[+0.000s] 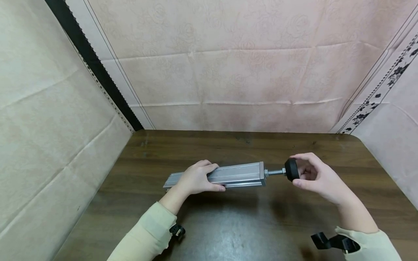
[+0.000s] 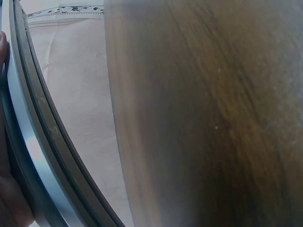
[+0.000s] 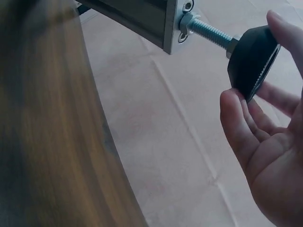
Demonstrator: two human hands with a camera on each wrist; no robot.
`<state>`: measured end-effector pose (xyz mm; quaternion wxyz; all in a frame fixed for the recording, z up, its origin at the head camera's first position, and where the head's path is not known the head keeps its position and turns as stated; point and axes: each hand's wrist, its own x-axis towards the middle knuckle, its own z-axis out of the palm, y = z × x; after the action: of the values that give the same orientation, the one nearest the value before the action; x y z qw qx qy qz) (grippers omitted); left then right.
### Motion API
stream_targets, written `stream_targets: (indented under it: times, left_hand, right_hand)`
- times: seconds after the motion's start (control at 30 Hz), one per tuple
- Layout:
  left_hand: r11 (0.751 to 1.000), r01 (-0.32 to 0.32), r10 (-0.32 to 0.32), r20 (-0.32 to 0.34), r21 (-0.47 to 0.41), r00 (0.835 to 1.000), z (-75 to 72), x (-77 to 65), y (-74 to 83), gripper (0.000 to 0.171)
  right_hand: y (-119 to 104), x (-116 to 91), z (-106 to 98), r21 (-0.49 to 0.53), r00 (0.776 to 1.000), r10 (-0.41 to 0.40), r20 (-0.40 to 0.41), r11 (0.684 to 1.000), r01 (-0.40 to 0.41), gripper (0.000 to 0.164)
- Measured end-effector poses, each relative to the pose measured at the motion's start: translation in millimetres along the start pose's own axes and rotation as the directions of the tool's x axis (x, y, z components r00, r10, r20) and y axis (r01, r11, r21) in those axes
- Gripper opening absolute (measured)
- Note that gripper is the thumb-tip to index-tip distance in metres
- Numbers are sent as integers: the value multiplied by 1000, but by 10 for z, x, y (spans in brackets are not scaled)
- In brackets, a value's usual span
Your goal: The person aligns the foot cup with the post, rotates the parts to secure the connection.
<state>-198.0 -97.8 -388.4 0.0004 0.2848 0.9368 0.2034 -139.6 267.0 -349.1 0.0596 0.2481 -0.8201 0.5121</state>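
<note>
A silver aluminium profile (image 1: pixel 240 173) is held above the wooden table, tilted slightly up to the right. My left hand (image 1: pixel 198 178) grips it near its left part, thumb on the near side and fingers over the far side. From the plate at its right end sticks a threaded rod (image 3: pixel 212 34) with nuts, which carries a black round levelling foot (image 3: pixel 253 59). My right hand (image 1: pixel 318 177) pinches the rim of that foot between thumb and fingers. In the left wrist view the profile (image 2: pixel 35 123) runs along the left side, with only a little of the hand showing.
The brown wooden table (image 1: pixel 228 232) spreads beneath both hands. Pale patterned cloth (image 1: pixel 228 79) stands behind its far edge, with more cloth at the left and right sides. Black wrist mounts (image 1: pixel 336 243) sit at both sleeves.
</note>
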Motion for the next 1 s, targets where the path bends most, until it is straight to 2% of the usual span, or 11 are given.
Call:
stream_targets:
  times: [0.23, 0.4, 0.5, 0.63, 0.77, 0.9, 1.0]
  left_hand:
    - [1000, -5, 4, 4, 25, 1000, 35, 5, -22, 81]
    - [1000, -17, 17, -17, 8, 1000, 23, 5, -23, 79]
    - [1000, -22, 22, -28, 3, 999, 14, 5, -21, 77]
    - [1000, -27, 27, -26, 8, 999, 9, 7, -20, 78]
    - [999, -36, 36, -19, 18, 999, 5, 6, -18, 79]
    - [999, -32, 33, -19, 27, 999, 5, 5, -17, 79]
    - [999, -25, 26, -16, 35, 1000, 7, 3, -12, 80]
  right_hand:
    - [-11, 1, 9, 51, 1000, 1, 26, 999, -3, 65]
    - [-8, -7, -31, 142, 989, -107, 100, 986, 92, 79]
    - [-10, -15, -53, 149, 984, -117, 132, 984, 97, 83]
    - [-17, -24, -55, 91, 995, -49, 87, 995, 41, 79]
    - [-14, -22, -39, 45, 999, -8, 32, 999, 7, 67]
    - [-21, -12, -12, 23, 1000, -18, 9, 1000, 17, 62]
    - [-33, -3, 11, 31, 999, -53, -7, 998, 54, 59]
